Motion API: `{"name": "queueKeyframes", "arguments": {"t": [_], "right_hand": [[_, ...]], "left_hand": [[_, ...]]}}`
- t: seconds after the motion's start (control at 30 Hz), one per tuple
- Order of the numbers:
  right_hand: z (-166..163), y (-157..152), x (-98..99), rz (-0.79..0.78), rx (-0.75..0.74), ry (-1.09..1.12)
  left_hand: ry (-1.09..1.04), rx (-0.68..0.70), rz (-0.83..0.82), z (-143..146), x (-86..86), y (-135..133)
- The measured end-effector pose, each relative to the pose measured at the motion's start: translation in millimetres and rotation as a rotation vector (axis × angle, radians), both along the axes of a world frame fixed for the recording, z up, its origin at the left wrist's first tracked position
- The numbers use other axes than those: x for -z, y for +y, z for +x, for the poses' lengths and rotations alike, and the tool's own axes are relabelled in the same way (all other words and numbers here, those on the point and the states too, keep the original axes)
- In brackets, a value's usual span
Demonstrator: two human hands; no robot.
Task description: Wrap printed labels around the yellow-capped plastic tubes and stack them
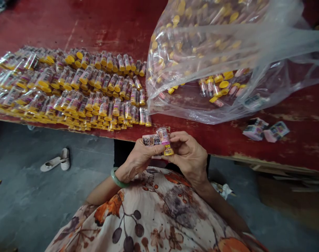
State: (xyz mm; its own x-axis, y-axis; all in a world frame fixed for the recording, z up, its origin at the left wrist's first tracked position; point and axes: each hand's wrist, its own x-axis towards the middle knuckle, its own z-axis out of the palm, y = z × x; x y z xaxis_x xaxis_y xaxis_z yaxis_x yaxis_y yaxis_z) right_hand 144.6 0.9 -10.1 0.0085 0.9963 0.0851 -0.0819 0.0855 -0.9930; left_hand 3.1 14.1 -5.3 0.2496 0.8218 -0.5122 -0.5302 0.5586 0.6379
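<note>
The red counter [101, 21] carries a clear bag [227, 52] of tubes at one o'clock and labelled rows [70, 87] at ten. Below, both hands pinch one tube [164, 140]: left hand [138, 159] presses the label [151, 140], right hand [188, 155] grips the yellow-capped end. Labelling seems underway; next, wrapping needs smooth rolling.

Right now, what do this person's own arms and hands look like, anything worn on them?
Both arms are bare, with no sleeves or gloves showing. The left hand has a pale green bangle round its wrist. The right hand shows no ring, watch or bracelet that I can make out. Below the arms lies a cream garment printed with orange leaves and dark berries.
</note>
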Motion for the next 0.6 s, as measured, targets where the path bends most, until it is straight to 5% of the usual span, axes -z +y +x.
{"name": "queueKeyframes", "arguments": {"t": [0.2, 0.47, 0.6], "right_hand": [[6.3, -5.7, -1.3, 0.093, -0.014, -0.147], [2.5, -3.6, -1.2, 0.482, 0.149, -0.404], [1.0, -4.7, 2.0, 0.508, 0.163, -0.411]], "left_hand": [[-0.031, -0.002, -0.018, -0.4, -2.8, 3.4], [-0.049, -0.017, -0.022, 0.4, -5.4, 1.7], [-0.046, -0.026, -0.010, 0.6, -4.9, 1.1]]}}
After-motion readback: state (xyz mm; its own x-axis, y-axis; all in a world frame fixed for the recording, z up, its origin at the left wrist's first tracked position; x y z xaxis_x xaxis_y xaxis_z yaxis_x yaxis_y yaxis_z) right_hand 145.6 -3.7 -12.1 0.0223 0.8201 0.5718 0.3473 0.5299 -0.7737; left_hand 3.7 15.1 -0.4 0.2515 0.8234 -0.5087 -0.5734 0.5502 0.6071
